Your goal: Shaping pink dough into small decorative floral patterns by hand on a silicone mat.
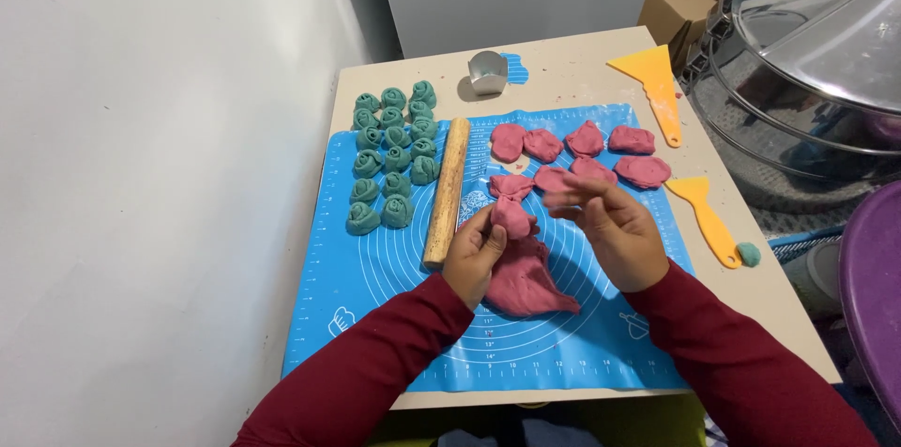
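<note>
My left hand (477, 250) grips a small pink dough piece (511, 217) pulled up from the big pink dough lump (526, 283) lying on the blue baking mat (375, 269). My right hand (610, 222) hovers just right of that piece, fingers spread, holding nothing. Several flattened pink dough pieces (584, 140) lie in two rows beyond my hands. A wooden rolling pin (447, 192) rests just left of my left hand. Several teal dough rosettes (392, 151) sit on the mat's left side.
Two yellow plastic scrapers (657, 90) (706, 218) lie on the table's right side, with a small teal dough ball (749, 253) beside the nearer one. A metal cutter (488, 72) stands at the back. A large steel steamer lid (807, 44) is to the right, a white wall to the left.
</note>
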